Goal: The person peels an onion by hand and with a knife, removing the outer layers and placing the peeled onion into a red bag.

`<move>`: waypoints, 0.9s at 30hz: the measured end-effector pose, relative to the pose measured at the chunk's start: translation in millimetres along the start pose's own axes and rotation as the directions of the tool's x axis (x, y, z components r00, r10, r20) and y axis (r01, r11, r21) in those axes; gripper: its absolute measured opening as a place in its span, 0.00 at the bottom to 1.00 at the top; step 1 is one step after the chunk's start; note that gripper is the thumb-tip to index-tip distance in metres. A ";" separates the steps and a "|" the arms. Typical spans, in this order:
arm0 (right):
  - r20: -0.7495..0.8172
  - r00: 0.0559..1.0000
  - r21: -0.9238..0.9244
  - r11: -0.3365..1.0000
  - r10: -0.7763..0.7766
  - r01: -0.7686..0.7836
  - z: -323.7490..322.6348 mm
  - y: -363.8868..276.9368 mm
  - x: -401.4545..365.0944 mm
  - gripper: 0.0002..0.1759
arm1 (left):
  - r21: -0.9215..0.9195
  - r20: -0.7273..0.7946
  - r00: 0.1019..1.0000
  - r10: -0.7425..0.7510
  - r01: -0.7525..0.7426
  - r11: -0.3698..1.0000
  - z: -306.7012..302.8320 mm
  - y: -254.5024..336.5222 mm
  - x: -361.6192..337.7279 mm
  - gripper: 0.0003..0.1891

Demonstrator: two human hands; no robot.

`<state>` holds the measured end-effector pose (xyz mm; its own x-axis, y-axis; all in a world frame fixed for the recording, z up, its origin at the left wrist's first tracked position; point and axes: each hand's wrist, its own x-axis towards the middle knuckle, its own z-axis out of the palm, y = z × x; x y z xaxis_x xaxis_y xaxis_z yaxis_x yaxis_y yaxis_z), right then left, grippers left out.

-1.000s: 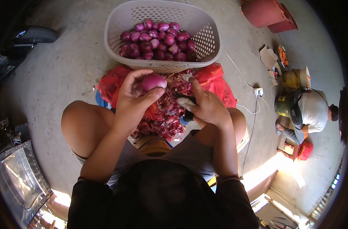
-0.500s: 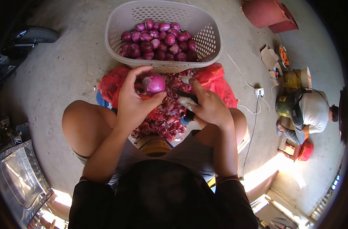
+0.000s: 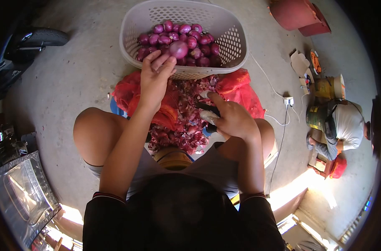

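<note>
My left hand point(image 3: 156, 77) reaches over the near rim of the grey plastic basket point(image 3: 184, 70), fingers apart. Just past its fingertips is a peeled red onion point(image 3: 178, 49), slightly blurred and larger-looking than those below, seemingly loose in the air. Several peeled red onions point(image 3: 191, 42) fill the bottom of the basket. Over the pile of onion skins point(image 3: 184, 131), my right hand point(image 3: 234, 117) is closed round a dark-handled tool point(image 3: 208, 108), perhaps a knife; its blade cannot be made out. Whitish wrapping covers the thumb and a fingertip of that hand.
Red mesh sacking point(image 3: 240, 94) lies on both sides of the skins, between my knees. A white cable runs to a power strip point(image 3: 288, 101) on the right. Beyond it another person point(image 3: 345, 125) sits bent over by buckets point(image 3: 324, 88). A motorbike wheel point(image 3: 46, 37) stands at left.
My left hand has moved forward from above the skins to the basket, and its fingers have opened from the onion. My right hand stays nearly still with the tool.
</note>
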<state>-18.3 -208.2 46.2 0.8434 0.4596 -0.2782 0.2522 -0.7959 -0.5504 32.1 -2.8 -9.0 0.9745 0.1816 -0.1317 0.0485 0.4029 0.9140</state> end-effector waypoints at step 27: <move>0.027 0.994 0.102 0.989 0.108 -0.110 -9.9 -2.9 -4.1 0.25 | 0.945 0.194 0.919 -0.343 -0.269 -0.186 -151.1 -171.1 11.4 0.16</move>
<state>-17.8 -211.7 56.7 0.8528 0.3813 -0.3569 0.1078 -0.7972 -0.5940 1.8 65.9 -224.8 0.9215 -0.1457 -0.3601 -0.0643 -0.9714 0.2286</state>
